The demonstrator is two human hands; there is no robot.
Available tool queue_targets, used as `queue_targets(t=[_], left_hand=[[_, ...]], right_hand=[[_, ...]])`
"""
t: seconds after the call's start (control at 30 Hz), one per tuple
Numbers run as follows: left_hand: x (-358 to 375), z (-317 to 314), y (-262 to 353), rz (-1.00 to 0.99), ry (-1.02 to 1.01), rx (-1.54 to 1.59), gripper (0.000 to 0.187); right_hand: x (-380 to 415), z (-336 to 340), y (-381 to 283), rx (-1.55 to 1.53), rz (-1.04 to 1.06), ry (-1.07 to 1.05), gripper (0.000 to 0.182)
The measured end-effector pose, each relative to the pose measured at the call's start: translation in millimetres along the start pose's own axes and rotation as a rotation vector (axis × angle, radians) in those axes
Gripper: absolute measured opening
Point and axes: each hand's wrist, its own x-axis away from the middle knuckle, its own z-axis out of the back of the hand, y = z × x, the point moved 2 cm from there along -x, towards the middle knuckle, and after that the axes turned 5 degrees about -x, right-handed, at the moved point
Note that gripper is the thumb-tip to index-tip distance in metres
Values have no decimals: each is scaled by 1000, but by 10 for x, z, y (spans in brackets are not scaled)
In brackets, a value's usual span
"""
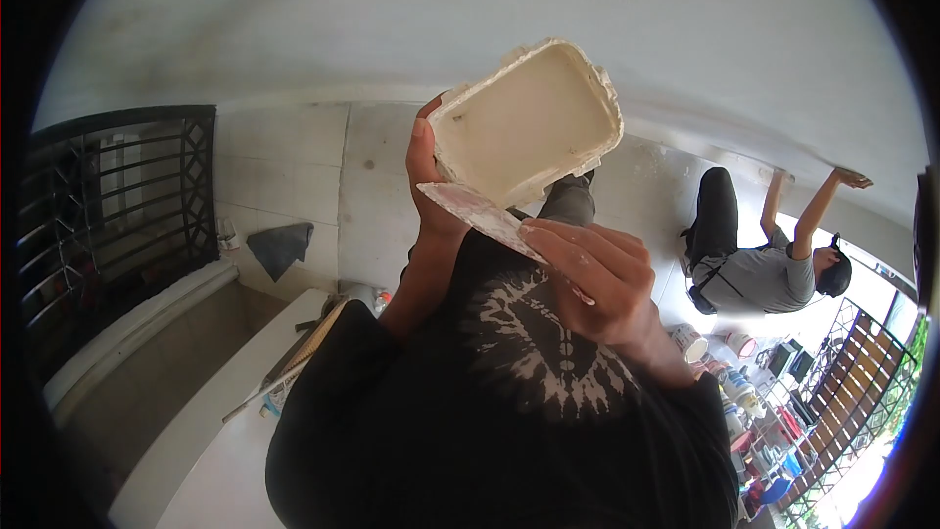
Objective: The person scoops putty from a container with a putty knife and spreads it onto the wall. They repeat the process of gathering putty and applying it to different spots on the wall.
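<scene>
My left hand [427,162] is wrapped round the left side of a cream plastic container [529,122]. The container is tilted so its inside faces the camera, and pale paste crusts its rim. In my right hand [597,279] is a putty knife [480,218], its wide blade smeared with whitish paste. The blade lies just below the container's lower left edge, its tip close to my left wrist. Whether blade and container touch, I cannot tell.
Another person [769,274] at the right reaches both hands to the wall. Buckets [688,343] and cluttered supplies [749,411] stand at lower right. A black metal grille [117,206] and a dark cloth [280,249] are at left, a white surface [220,451] at lower left.
</scene>
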Motion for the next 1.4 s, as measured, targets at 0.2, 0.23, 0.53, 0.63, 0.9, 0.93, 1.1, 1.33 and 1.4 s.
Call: queue_targets(t=[0.2, 0.23, 0.53, 0.63, 0.9, 0.93, 1.1, 1.33, 1.4], left_hand=[[5, 56, -71, -8, -25, -13, 58], [7, 46, -63, -32, -16, -65, 58], [36, 59, -65, -67, -2, -168, 62], [24, 80, -83, -32, -28, -8, 61], [7, 83, -38, -14, -36, 41, 64], [0, 82, -36, -19, -45, 62, 65], [14, 65, -58, -31, -31, 10, 65], [12, 65, -98, -5, 51, -35, 62], [-13, 55, -88, -11, 54, -36, 59]], right_hand=[[-37, -73, 63, 13, -3, 20, 53], [-39, -89, 79, 12, 21, 43, 52], [-36, -154, 55, 57, 18, 91, 49], [-18, -107, 13, 44, 15, 90, 51], [-58, -149, 37, 24, 16, 67, 54], [-66, -152, 42, 22, 16, 65, 54], [-86, -157, 53, 32, 23, 64, 53], [-112, -184, 25, 74, 12, 104, 50], [-126, -138, -5, 99, 24, 117, 50]])
